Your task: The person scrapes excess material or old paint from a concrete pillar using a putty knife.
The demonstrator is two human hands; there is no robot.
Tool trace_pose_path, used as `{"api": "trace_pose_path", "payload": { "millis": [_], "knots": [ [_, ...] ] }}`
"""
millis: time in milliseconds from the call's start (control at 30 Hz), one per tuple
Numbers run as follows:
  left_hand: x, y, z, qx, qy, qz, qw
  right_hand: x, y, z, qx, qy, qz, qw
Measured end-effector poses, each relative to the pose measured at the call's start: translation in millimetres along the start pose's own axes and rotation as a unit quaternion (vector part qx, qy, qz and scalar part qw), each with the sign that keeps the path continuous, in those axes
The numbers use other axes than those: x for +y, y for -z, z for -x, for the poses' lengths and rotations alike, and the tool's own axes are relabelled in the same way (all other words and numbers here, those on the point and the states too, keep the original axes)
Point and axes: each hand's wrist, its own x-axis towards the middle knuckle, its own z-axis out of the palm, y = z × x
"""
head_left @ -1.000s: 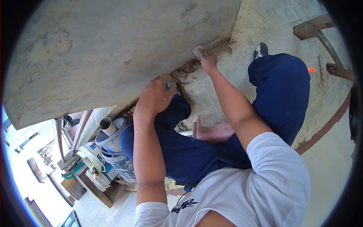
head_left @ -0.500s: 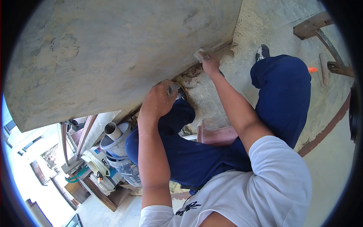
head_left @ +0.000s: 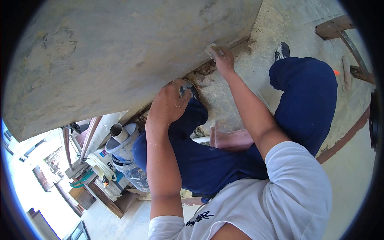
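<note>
My right hand point(head_left: 225, 63) is closed around a small pale block-like tool point(head_left: 213, 50), whose face is against the lower part of the grey plastered wall point(head_left: 120, 52). My left hand point(head_left: 169, 103) is beside the wall's bottom edge, over my dark shoe point(head_left: 194, 93). Its thumb and forefinger are apart, and the other fingers are partly hidden. I make out nothing held in it. Brown, crumbly debris point(head_left: 204, 74) lies on the floor along the wall, between my two hands.
At the lower left are a bucket point(head_left: 138, 176), a grey tub point(head_left: 124, 150) with a pipe point(head_left: 119, 132) in it, a white container point(head_left: 105, 166) and a wooden box point(head_left: 116, 200). A reddish beam point(head_left: 230, 138) is beneath my legs. Metal framing point(head_left: 334, 29) stands at upper right.
My right hand and the pale tool have moved slightly up along the wall. The thumb of my left hand stands farther from its forefinger. The view has shifted a little.
</note>
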Motion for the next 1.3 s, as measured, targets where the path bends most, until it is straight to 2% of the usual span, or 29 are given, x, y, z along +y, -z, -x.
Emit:
{"api": "trace_pose_path", "payload": {
  "millis": [133,167,200,233,300,333,400,433,567,633,700,833,900,1000,1033,1100,1133,1200,1233,1300],
  "knots": [
    [-1,1,0,0.01,-0.039,0.002,0.999,24,-1,-11,0.003,0.034,0.043,0.999],
    [-1,0,0,0.014,-0.045,0.002,0.999,25,2,-11,0.015,0.027,0.1,0.994],
    [-1,3,-3,0.009,-0.031,0.006,0.999,23,2,-14,0.029,0.02,0.154,0.987],
    [-2,4,-5,0.001,-0.012,0.011,1.0,22,-4,-20,0.031,0.023,0.152,0.988],
    [-1,7,-3,0.005,-0.006,0.0,1.0,34,-17,-14,0.071,0.063,0.054,0.994],
    [1,7,-2,0.013,-0.006,-0.011,1.0,27,-13,-8,0.066,0.056,0.056,0.995],
    [3,3,3,0.007,-0.005,0.006,1.0,-6,2,-3,-0.044,-0.029,0.024,0.998],
    [5,5,4,0.009,-0.015,0.02,1.0,5,0,-4,-0.045,-0.028,0.022,0.998],
    [3,5,0,0.001,-0.023,0.02,1.0,20,6,-18,0.035,-0.016,0.088,0.995],
    [-1,6,0,-0.001,0.012,0.0,1.0,7,3,-11,0.049,-0.029,0.101,0.993],
    [-1,8,2,0.002,0.009,0.012,1.0,-15,-4,4,0.022,-0.078,-0.099,0.992],
    [2,5,7,0.012,-0.018,0.029,0.999,-6,4,-5,-0.047,-0.037,-0.061,0.996],
    [2,4,8,0.007,-0.014,0.022,1.0,34,0,-18,0.034,-0.055,0.046,0.997],
    [1,10,0,0.009,-0.008,0.011,1.0,43,-12,-24,0.072,0.001,0.031,0.997],
    [-1,8,3,0.009,0.001,0.01,1.0,26,-13,-8,0.066,-0.009,0.036,0.997],
    [1,7,6,0.009,0.007,0.016,1.0,-41,-7,21,-0.052,-0.057,-0.093,0.993],
    [2,8,7,0.019,0.0,0.014,1.0,-27,-8,20,-0.055,-0.061,-0.089,0.993],
    [1,5,6,0.019,-0.014,0.019,1.0,9,-11,3,-0.031,-0.007,0.043,0.999],
    [0,2,6,0.013,-0.027,0.021,0.999,25,-10,3,-0.03,-0.005,0.042,0.999],
    [-1,0,3,0.02,-0.027,0.01,0.999,34,-13,2,0.021,0.104,0.199,0.974]
  ]
}}
